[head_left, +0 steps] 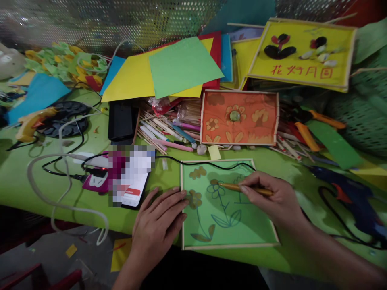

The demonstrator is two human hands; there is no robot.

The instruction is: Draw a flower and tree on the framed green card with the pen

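A green sheet of paper [242, 229] in a thin wooden stick frame lies on the table before me. Drawn on it are flowers and a cloud; the cloud and left flower are filled with brownish gold, the middle flower mostly just outlined. My right hand [272, 197] grips a gold marker pen [232, 186], its tip at the top petal of the middle flower. My left hand [161, 219] lies flat, fingers stretched, its fingertips at the frame's left edge. A black cable [208, 163] crosses the frame's top edge.
A phone [136, 189], partly blurred out, rests beside a pink power strip [96, 181]. A blue glue gun [353, 201] lies right, a yellow one [36, 123] left. Behind are a framed orange picture [211, 135], a framed yellow picture [302, 74], pens, sticks and coloured paper [184, 66].
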